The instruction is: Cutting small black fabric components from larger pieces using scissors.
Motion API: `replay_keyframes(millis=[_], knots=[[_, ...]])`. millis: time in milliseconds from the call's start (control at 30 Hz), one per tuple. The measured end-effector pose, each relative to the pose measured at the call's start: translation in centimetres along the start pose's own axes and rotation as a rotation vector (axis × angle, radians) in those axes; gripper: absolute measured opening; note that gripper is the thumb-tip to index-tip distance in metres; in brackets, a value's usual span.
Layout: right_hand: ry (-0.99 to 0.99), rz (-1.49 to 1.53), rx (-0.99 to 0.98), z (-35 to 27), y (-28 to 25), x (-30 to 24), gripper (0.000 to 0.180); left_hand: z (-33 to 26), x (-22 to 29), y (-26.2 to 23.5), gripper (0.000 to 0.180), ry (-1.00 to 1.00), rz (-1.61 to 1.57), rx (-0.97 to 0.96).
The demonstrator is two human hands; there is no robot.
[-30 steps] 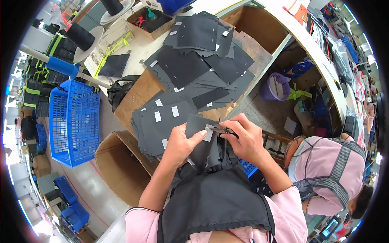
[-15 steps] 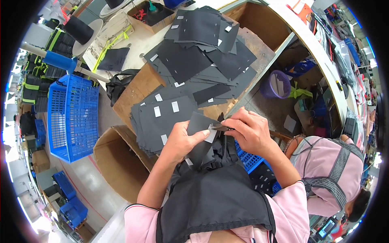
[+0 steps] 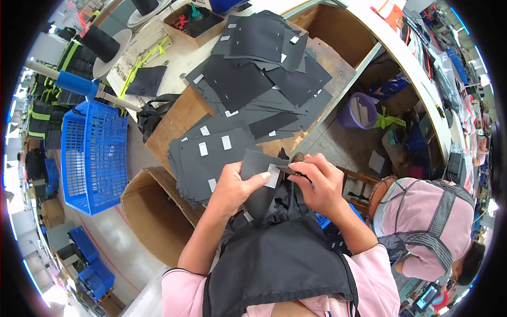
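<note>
In my left hand (image 3: 235,186) is a dark grey fabric piece (image 3: 254,158), gripped near its edge with the thumb beside its white label (image 3: 272,176). Small dark metal thread snips (image 3: 287,167) are pinched in my right hand (image 3: 323,182), their tip at the fabric edge beside the label. My fingers partly hide them, so I cannot tell whether the blades are closed. Left of my hands lies a fanned stack of labelled grey panels (image 3: 217,153). Beyond it, more dark panels (image 3: 253,39) are heaped on the wooden board.
A cardboard box (image 3: 153,211) stands open at my left, with a blue plastic basket (image 3: 95,158) farther left. A purple bin (image 3: 359,111) sits below the table at the right. Close on my right is another person in pink (image 3: 422,227). Black thread cones (image 3: 100,42) stand far left.
My right hand has shifted slightly down and left, still holding the snips at the fabric edge. My left hand keeps its grip on the panel. The person at right has leaned slightly.
</note>
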State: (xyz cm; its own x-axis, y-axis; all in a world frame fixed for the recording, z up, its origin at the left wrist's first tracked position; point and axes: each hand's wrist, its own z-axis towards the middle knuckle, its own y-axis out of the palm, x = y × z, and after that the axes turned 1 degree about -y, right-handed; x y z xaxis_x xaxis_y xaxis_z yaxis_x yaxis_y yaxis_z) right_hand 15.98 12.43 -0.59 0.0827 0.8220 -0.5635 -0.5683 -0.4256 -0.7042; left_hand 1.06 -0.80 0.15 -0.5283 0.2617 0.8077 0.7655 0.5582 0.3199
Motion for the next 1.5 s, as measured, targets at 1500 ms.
replay_keyframes(millis=[1500], knots=[[0.055,0.084,0.049,-1.8,1.0,-0.1,0.027,0.4,-1.9,0.3,0.013,-0.008,-0.011,0.022]])
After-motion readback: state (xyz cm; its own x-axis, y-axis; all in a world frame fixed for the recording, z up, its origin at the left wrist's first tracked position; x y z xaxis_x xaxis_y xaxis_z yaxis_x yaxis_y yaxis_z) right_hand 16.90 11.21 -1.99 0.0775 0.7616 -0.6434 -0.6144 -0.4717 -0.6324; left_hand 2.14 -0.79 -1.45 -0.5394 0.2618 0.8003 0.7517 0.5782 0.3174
